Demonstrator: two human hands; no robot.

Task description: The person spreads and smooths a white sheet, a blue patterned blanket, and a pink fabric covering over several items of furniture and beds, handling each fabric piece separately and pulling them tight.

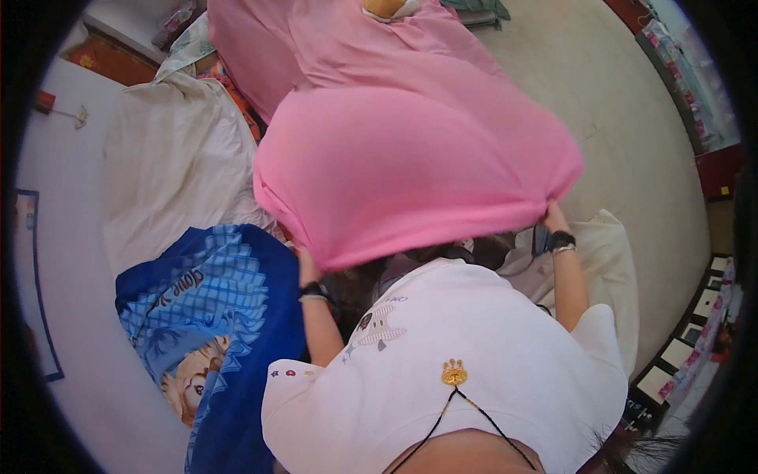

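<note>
A large pink bed sheet (410,158) is held up in front of me, its near part billowing and its far part spread away over the surface beyond. My left hand (306,265) is closed on the sheet's near left corner, with a dark band on the wrist. At the near right corner, my right hand (555,215) grips the cloth, also with a dark band at the wrist. Between the two hands the near edge runs taut. The fingers are partly hidden by the folds.
To my left lie a blue blanket (213,316) with a printed animal figure and a cream cloth (178,158). A plush toy (391,8) rests on the far pink cloth. Pale floor (632,142) stretches along the right, with another cream cloth (612,268) near my right arm.
</note>
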